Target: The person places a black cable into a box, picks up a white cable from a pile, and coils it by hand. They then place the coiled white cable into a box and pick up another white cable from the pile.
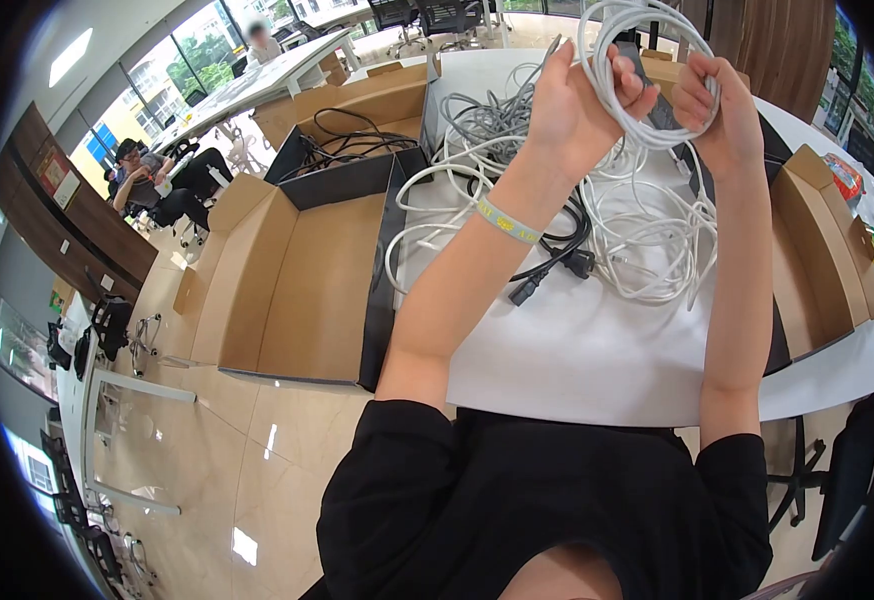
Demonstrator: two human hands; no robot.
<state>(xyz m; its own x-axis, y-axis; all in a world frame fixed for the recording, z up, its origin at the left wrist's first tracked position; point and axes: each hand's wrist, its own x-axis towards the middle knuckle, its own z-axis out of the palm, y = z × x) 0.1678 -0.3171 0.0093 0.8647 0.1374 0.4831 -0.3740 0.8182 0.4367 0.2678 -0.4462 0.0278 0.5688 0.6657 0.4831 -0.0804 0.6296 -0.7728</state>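
Above the far part of the table I hold up a coiled grey-white cable (647, 137) between both hands. My left hand (582, 105) is closed around the left side of the loops. On the right side, my right hand (714, 108) has its fingers wrapped round the same coil. Below lie loose white cables (647, 265) in a tangle, and grey cables (482, 125) heap up farther back on the left. A black power cord (557, 262) with plug ends rests on the table under my left forearm.
An open cardboard box (307, 280) overhangs the left edge of the white table (577, 370). Behind it, another box (387, 100) holds black cables (347, 145). To the right stands an open box (812, 250) beside plastic packets (847, 180). Two people sit in the background.
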